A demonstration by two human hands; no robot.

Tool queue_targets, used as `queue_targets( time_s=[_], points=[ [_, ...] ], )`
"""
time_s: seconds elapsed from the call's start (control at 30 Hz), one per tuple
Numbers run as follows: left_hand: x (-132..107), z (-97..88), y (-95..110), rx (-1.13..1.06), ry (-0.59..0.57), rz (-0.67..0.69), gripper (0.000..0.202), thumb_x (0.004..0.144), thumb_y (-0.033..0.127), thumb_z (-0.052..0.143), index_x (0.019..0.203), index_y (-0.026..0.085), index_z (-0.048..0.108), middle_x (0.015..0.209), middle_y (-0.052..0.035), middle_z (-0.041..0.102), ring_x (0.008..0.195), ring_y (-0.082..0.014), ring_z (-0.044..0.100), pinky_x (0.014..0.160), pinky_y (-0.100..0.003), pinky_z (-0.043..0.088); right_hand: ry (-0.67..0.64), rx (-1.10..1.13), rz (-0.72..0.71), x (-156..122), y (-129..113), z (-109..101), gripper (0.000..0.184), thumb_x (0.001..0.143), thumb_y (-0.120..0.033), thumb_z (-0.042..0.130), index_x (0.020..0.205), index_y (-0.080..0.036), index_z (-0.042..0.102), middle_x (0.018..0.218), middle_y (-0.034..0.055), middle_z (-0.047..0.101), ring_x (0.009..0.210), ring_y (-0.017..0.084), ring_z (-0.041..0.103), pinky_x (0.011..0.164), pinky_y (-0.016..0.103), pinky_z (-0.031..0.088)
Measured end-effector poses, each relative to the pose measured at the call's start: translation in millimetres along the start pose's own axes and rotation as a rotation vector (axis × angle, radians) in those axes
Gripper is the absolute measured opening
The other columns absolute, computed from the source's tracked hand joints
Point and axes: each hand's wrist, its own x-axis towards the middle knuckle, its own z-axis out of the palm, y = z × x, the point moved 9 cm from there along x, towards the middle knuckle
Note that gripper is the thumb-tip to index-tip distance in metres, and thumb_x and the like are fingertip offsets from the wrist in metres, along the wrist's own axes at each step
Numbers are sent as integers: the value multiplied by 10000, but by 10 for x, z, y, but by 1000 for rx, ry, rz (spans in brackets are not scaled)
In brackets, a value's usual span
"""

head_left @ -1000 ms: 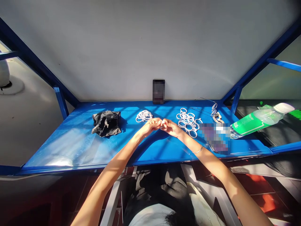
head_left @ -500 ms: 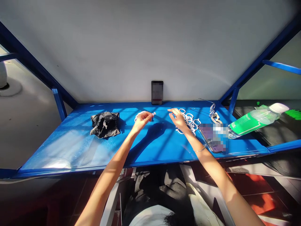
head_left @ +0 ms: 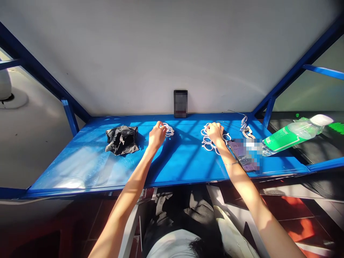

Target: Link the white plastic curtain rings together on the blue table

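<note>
My left hand [head_left: 156, 135] rests on a small heap of white plastic rings [head_left: 168, 129] at the middle back of the blue table [head_left: 177, 161]. Its fingers are curled over the heap and seem to pinch a ring. My right hand [head_left: 215, 132] lies on a wider scatter of loose white rings [head_left: 208, 143] to the right, fingers bent down among them. What those fingers hold is hidden. A thin bracelet circles my right wrist.
A crumpled black bag [head_left: 122, 139] lies at the left. A dark phone [head_left: 180, 104] leans on the wall at the back. Another phone [head_left: 243, 154], white clips [head_left: 247, 132] and a green-labelled water bottle [head_left: 292, 134] sit at the right.
My hands were together at the table's middle. They have parted: the left carried a ring back to the left heap, and the right went to the loose rings on the right.
</note>
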Motion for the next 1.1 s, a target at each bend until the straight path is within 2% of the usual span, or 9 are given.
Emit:
queue_targets(
  time_s=[0.17,0.37,0.47,0.53,0.6,0.67,0.77,0.97,1.1],
  points=[
    [-6,54,0,59,-66,-11,318,969,284,405,1048,183,696,1220,-103,544,942,-238,609,627,-286,471,119,108,-69,-14,-56,-115,216,911,-266,446,778,-192,599,936,123,621,996,304,466,875,461,331],
    [-10,40,-11,34,-39,-3,280,955,297,447,1079,188,673,1198,-113,561,950,-260,607,611,-292,461,172,355,-230,-72,-402,-366,209,917,-303,444,823,-204,602,941,110,652,1005,288,515,869,420,400],
    [-18,-35,15,-55,47,36,258,946,294,466,1073,189,664,1174,-113,576,963,-254,601,611,-287,459,-21,627,-298,-174,-678,-299,218,907,-395,482,875,-218,605,964,85,665,981,256,576,865,390,444],
    [-36,-82,79,-206,108,97,258,948,318,467,1077,195,654,1153,-97,591,905,-211,610,636,-278,472,-242,834,-317,-297,-888,-178,269,894,-469,503,948,-223,599,960,60,669,938,229,608,832,363,469],
    [-62,-81,189,-413,117,177,281,948,373,467,1068,197,649,1105,-76,614,826,-162,612,650,-259,485,-401,967,-318,-428,-1065,-100,296,874,-505,530,924,-222,598,917,42,662,902,212,615,836,355,471],
    [-92,-20,326,-620,56,240,330,935,439,473,1048,186,652,1059,-70,630,790,-144,613,627,-241,494,-493,1082,-315,-523,-1196,-76,292,849,-512,565,874,-223,594,848,25,639,867,200,611,846,357,468],
    [-146,154,521,-882,-129,255,410,900,519,493,998,152,648,1022,-87,649,729,-139,619,576,-237,491,-562,1220,-280,-593,-1293,-72,283,816,-521,602,839,-240,592,761,13,593,822,203,598,828,367,470],
    [-290,488,696,-1236,-524,92,489,810,629,563,820,140,546,748,-33,622,515,-82,518,461,-210,369,-661,1300,-171,-686,-1329,-45,324,767,-571,620,807,-249,614,745,52,595,752,219,566,773,402,443],
    [-337,544,763,-1383,-648,49,499,791,635,580,707,155,470,609,10,492,476,-60,392,436,-215,288,-766,1305,-72,-763,-1344,23,350,725,-599,623,782,-254,618,706,69,595,734,220,560,752,400,432]
  ],
)
